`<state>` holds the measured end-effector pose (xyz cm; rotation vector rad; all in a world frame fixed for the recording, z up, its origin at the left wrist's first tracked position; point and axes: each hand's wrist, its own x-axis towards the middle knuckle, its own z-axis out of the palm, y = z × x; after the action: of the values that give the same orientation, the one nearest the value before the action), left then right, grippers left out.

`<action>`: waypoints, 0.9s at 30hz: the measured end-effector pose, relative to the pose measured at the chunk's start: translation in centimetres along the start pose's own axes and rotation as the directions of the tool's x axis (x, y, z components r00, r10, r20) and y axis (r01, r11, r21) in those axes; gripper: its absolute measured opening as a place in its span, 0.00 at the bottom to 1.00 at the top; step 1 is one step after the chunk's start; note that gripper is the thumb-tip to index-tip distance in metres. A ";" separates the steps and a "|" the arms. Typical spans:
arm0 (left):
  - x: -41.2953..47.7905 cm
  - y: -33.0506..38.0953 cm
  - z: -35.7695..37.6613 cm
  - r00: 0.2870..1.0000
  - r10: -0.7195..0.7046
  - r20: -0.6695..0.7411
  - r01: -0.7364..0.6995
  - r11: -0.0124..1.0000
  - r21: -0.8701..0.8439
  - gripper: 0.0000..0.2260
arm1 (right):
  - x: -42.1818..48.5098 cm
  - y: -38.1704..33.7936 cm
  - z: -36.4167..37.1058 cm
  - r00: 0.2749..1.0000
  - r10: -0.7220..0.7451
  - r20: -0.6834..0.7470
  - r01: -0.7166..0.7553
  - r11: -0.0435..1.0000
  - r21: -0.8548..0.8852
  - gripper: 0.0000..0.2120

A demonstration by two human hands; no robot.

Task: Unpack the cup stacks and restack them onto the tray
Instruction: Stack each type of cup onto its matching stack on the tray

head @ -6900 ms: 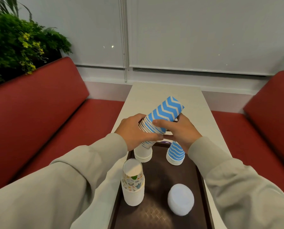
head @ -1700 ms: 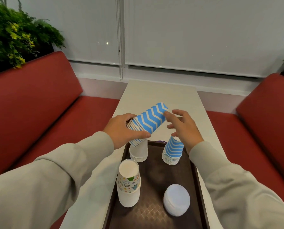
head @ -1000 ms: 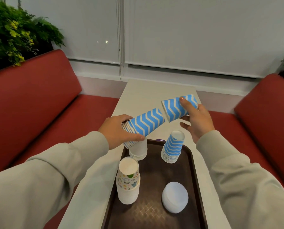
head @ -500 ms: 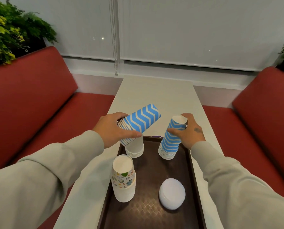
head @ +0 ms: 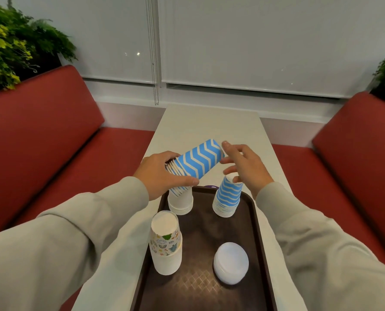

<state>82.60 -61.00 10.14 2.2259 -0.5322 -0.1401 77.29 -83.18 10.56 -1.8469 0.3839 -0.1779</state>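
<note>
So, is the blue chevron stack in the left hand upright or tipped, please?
Tipped: the left hand grips the chevron stack at its rim end, its closed base slanting up toward the right hand, above the tray.

A: Cut off anywhere?
B: At the bottom edge: near end of the tray.
A: Hidden at the tray's far left corner?
B: Top of the white stack, behind the left hand and its striped stack.
A: At the far right corner?
B: Top rim of the blue stack, partly, behind fingers of the right hand.
A: Beyond the far rim?
B: Just a purple sliver; impossible to identify.
</note>
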 end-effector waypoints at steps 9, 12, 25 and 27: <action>-0.1 0.4 0.1 1.000 0.005 0.003 -0.005 1.000 0.022 0.33 | 0.2 -0.9 0.7 0.999 0.026 -0.026 -0.019 0.974 0.224 0.21; -0.1 -0.5 -0.4 0.999 -0.047 -0.005 0.047 0.999 0.013 0.33 | 1.2 -1.1 -0.9 0.979 0.015 -0.203 0.055 0.941 0.333 0.19; 0.2 -1.2 -0.3 0.995 -0.087 -0.040 0.085 0.995 -0.051 0.30 | 1.1 2.8 -2.5 0.973 -0.087 -0.212 0.028 0.964 -0.265 0.35; 0.2 -1.0 -0.1 0.996 -0.080 -0.031 0.078 0.995 -0.053 0.30 | 1.0 3.5 -2.0 0.978 -0.048 -0.201 -0.012 0.958 -0.286 0.37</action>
<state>83.17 -60.48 9.48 2.1954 -0.4178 -0.1560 77.04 -86.24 7.81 -2.1254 0.5605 -0.3432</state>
